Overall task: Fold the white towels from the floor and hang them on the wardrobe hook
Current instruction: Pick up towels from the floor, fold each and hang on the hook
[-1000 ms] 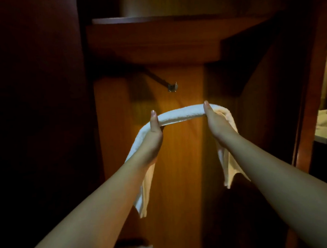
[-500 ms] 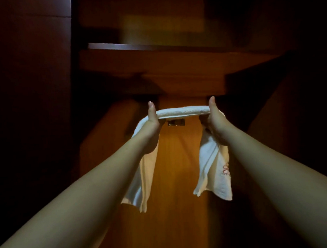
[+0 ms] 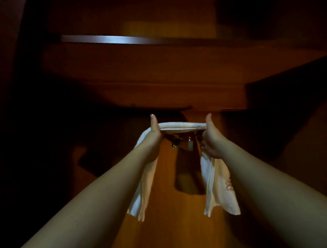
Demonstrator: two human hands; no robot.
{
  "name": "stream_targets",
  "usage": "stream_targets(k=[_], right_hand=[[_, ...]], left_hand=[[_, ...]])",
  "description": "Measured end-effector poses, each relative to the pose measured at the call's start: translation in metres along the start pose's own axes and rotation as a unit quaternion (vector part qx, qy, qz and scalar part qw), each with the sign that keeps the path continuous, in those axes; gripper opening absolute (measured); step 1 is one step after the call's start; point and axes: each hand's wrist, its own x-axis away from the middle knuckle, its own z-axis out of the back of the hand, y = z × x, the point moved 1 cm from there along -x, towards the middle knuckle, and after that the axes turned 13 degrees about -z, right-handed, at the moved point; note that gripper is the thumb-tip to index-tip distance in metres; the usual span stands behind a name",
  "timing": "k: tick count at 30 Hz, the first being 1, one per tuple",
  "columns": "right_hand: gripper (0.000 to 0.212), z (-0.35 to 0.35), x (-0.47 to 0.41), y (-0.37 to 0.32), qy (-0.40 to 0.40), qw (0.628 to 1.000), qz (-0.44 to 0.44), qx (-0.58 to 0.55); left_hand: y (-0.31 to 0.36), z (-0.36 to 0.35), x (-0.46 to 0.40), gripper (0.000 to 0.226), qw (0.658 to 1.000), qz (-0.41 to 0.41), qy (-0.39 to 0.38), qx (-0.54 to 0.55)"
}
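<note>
Left hand (image 3: pixel 153 135) and right hand (image 3: pixel 211 139) each grip white towel (image 3: pixel 182 126), thumbs up; towel stretched level between them just under wardrobe shelf (image 3: pixel 145 91), right above metal hook (image 3: pixel 189 144) on back panel (image 3: pixel 168 225); both ends hang down past wrists (right end shows faint pink embroidery); contact between towel and hook unclear in dim light.

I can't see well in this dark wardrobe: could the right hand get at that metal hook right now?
Probably, but not freely. The right hand sits just beside the hook with nothing between them, yet, like the left hand, it grips the white towel stretched just above it.
</note>
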Motion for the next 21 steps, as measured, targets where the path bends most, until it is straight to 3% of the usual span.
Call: stream_targets(k=[15,21], right_hand=[[0.094,0.002,-0.073,0.039,0.014,0.999,0.019,-0.034],[0.088,0.009,-0.063,0.068,-0.027,0.999,0.011,-0.028]], left_hand=[[-0.058,-0.003,-0.032,0.085,1.000,0.002,-0.002,0.008],[-0.077,-0.009,-0.023,0.082,1.000,-0.005,0.007,-0.019]])
